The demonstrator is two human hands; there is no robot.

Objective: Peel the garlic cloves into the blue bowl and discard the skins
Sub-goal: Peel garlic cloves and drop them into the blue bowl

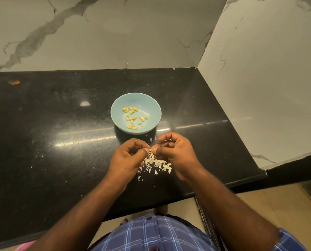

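1. Now both hands meet just above the counter (42, 142), near its front edge. L hand (128, 156) and R hand (174, 153) have curled fingers, and the tips pinch one small clove (151, 150) between them.
2. L thumb (143, 153) presses on the clove from the left. R thumb and pointer finger grip it from the right. Only a pale bit of it shows, so I can't tell how much skin is on it.
3. Step in hand, I think: peeling one more clove. It is not in the bowl yet.
4. Right under the hands lies a pile of skins (156, 163), white and thin, spread on the counter. A few bits lie apart, some near the bowl's foot.
5. Just past the hands sits the blue bowl (118, 104). Peeled cloves (133, 117), yellow, lie loose in its bottom, maybe a dozen or so. No skins seen inside.
6. Next move, my guess: pull the last skin off w/ the nails, let it drop on the pile, then reach fwd a little and drop the bare clove in the bowl.
7. Needs care: the clove is tiny and slick, so hold it tight. Skins are light and can stick to fingers.
8. Skins are not thrown out yet; no bin is in view.
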